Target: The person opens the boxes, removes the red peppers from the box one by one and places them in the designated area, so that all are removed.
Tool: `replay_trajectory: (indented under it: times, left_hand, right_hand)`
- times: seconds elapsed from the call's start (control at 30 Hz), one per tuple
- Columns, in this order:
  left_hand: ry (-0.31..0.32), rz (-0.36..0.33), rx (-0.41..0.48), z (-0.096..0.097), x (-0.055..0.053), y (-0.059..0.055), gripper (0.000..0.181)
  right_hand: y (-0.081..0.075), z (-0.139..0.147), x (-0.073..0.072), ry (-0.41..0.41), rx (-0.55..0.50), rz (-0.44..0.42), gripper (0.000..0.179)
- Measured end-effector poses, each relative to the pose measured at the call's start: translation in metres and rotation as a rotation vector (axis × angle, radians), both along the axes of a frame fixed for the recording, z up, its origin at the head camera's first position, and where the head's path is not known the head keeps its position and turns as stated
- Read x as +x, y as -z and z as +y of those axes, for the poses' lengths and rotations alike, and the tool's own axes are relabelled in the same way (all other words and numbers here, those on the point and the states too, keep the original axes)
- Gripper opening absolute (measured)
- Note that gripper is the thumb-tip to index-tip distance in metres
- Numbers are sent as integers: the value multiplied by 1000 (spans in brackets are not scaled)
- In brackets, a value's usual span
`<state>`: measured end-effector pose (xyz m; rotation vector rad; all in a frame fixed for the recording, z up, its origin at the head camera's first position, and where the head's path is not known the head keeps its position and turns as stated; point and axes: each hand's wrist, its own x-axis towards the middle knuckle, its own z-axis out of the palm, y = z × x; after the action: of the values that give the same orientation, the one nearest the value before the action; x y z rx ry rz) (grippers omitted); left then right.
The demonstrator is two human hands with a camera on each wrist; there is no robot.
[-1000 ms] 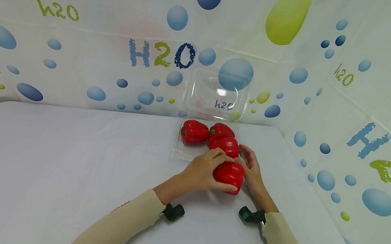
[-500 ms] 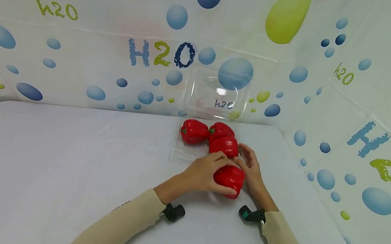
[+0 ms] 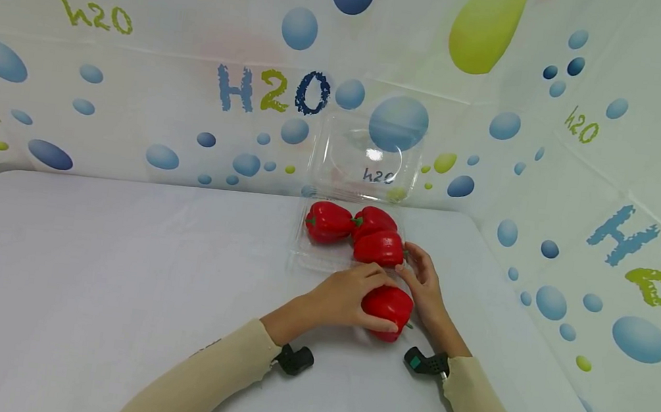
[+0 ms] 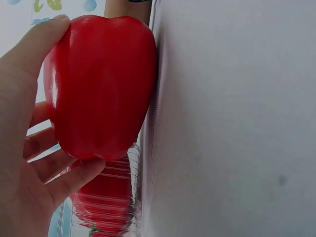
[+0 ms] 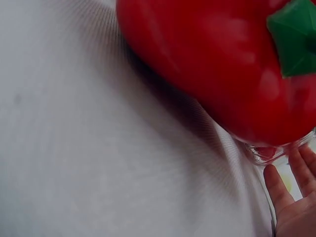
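In the head view my left hand [image 3: 347, 298] grips a red bell pepper [image 3: 387, 311] just in front of a clear plastic clamshell container [image 3: 309, 259]. The stem of this bell pepper points right. Whether it touches the tabletop, I cannot tell. Seen from the left wrist, the thumb [image 4: 42, 42] lies at one end of the bell pepper and fingers [image 4: 74, 180] reach to the other. My right hand [image 3: 427, 292] touches the container's near right corner with fairly straight fingers. Three more red bell peppers lie inside the container: one left [image 3: 328, 223], one behind [image 3: 375, 222], one nearest [image 3: 379, 247].
The container's transparent lid [image 3: 366, 159] stands raised at the back, against a wall sheet [image 3: 181, 121] printed with drops and lettering. A white cloth [image 3: 113, 290] covers the table. Black wrist devices [image 3: 294, 359] sit at both cuffs.
My left hand has drawn its bell pepper slightly toward me, away from the container, and its stem now shows at the right. The right hand has stayed almost still.
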<state>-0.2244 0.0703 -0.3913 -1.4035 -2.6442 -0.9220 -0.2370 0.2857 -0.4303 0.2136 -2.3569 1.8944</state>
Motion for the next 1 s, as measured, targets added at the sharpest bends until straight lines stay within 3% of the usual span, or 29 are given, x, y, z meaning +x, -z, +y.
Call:
replay_trajectory:
  times: [0.23,1.0]
  left_hand:
    - [6,-17,-18,0,-1,1,64]
    - [13,37,-21,-1,-1,0,62]
  right_hand:
    - [1,1,1,1,3,-11,64]
    - [1,0,-1,-2,-4,-6,62]
